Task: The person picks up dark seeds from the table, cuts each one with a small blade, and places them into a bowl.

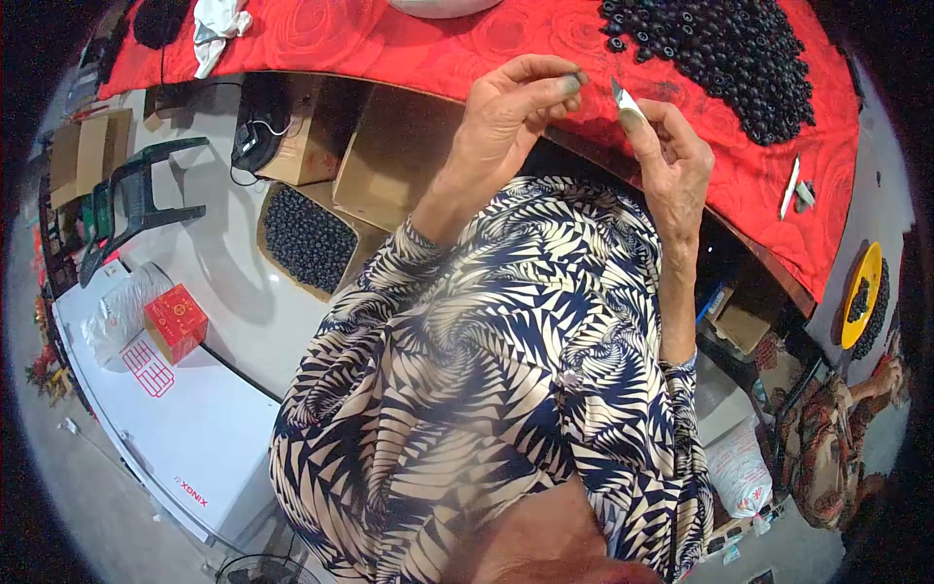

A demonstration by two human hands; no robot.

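The left hand is above the near edge of the red cloth. Its thumb and index finger are pressed together at the tips, with a small dark piece apparently pinched there; the piece is too small to identify. This tip grip probably exposes most of the piece and permits fine turning.

The right hand is beside it, a short gap apart. Thumb and fingers clamp a small knife, blade tip projecting past the thumb and directed upward, toward the table. The short grip close to the blade likely favors control over force. Both wrists are raised in front of the patterned shirt, which keeps the fingertips in direct view.

The pile of black beads lies loose on the cloth, beyond the right hand, apparently placed within easy reach. A white strip lies to the right, apart from the pile. Below table level, an open carton contains similar beads; its walls presumably prevent rolling.
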